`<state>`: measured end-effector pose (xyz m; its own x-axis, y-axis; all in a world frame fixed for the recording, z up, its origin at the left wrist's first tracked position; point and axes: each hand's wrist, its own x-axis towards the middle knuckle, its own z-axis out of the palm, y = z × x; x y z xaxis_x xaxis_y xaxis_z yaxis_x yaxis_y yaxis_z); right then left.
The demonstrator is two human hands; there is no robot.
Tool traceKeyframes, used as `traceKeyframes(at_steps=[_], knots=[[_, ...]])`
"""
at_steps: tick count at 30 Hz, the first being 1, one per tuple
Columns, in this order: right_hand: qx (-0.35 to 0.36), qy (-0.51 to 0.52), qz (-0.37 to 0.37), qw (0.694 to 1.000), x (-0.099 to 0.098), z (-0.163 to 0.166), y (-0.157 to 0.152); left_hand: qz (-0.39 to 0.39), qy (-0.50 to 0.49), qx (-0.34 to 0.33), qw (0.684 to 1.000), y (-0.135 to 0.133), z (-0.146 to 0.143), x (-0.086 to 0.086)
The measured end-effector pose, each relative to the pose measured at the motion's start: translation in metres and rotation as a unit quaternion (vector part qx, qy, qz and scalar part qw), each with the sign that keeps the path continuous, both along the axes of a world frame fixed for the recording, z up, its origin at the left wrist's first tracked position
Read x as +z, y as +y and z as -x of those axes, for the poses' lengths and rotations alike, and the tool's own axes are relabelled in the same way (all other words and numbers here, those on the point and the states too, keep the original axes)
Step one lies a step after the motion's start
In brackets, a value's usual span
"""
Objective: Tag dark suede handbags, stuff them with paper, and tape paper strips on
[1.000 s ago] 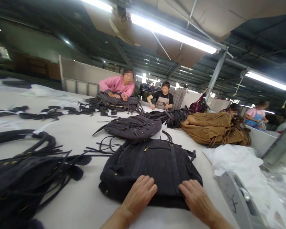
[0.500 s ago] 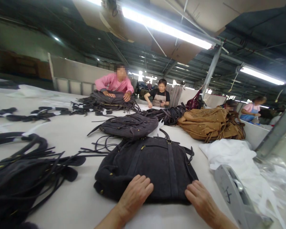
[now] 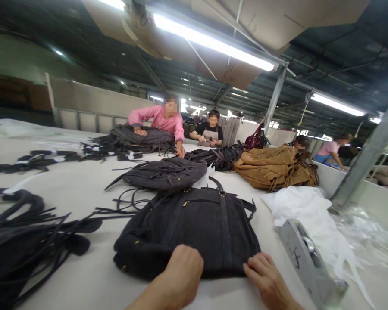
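Note:
A black fabric handbag (image 3: 198, 228) with zips, brass fittings and flat straps lies on the white table, its lower edge toward me. My left hand (image 3: 184, 271) is curled closed at the middle of that edge, its fingertips hidden from view. At the bag's lower right corner, the bent fingers of my right hand (image 3: 263, 273) grip the edge. Touching the far side of the handbag is a dark grey bag (image 3: 168, 172) with loose ties.
To the left lies a pile of black bags and straps (image 3: 35, 245). A grey tape dispenser (image 3: 305, 258) and white plastic wrapping (image 3: 299, 206) are at the right. Farther back are brown bags (image 3: 268, 165) and a co-worker in pink (image 3: 158, 120) bending over dark bags.
My left hand's fingers have curled in from lying on the bag. My right hand stays at the corner. The pink-clad co-worker's arm has stretched toward the table, and the view has shifted slightly right.

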<state>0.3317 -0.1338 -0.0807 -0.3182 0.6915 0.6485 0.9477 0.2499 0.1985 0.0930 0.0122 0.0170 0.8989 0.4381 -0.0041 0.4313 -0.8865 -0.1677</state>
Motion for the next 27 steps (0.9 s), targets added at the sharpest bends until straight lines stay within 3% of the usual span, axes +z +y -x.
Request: traceKeyframes(at_steps=[2,4,7,9,12,15,17,18,20,22,25,27], knots=[[0.006,-0.003,0.002,1.0,0.002,0.0,0.0,0.028,-0.02,0.01,0.999,-0.003,-0.025,0.016],[0.015,-0.01,-0.003,1.0,0.002,-0.001,-0.002,0.03,-0.136,-0.039,0.989,0.001,-0.047,0.014],[0.018,-0.01,0.007,1.0,0.002,-0.004,-0.006,0.079,-0.175,-0.193,0.962,0.011,-0.059,-0.018],[0.011,0.01,0.055,0.998,0.011,-0.003,-0.01,0.112,-0.164,-0.22,0.955,0.016,-0.055,-0.044],[-0.027,0.054,0.183,0.981,0.049,0.009,-0.006,0.138,-0.172,-0.215,0.951,0.018,-0.047,-0.063],[-0.038,0.118,0.279,0.952,0.103,0.033,0.022,0.145,-0.195,-0.218,0.945,0.016,-0.042,-0.062],[-0.008,0.237,0.261,0.936,0.122,0.052,0.053,0.142,-0.213,-0.217,0.942,0.012,-0.04,-0.06],[0.001,0.316,0.218,0.923,0.122,0.06,0.07,0.141,-0.22,-0.215,0.941,0.01,-0.039,-0.061],[-0.003,0.458,0.102,0.883,0.101,0.073,0.098,0.141,-0.228,-0.216,0.939,0.005,-0.039,-0.069],[-0.02,0.533,0.036,0.845,0.061,0.077,0.114,0.144,-0.228,-0.21,0.94,-0.001,-0.041,-0.08],[-0.01,0.557,0.074,0.827,0.004,0.07,0.12,0.188,-0.213,-0.194,0.939,-0.001,-0.038,-0.083],[0.012,0.541,0.129,0.831,-0.015,0.061,0.118,0.231,-0.203,-0.203,0.93,0.007,-0.02,-0.067]])
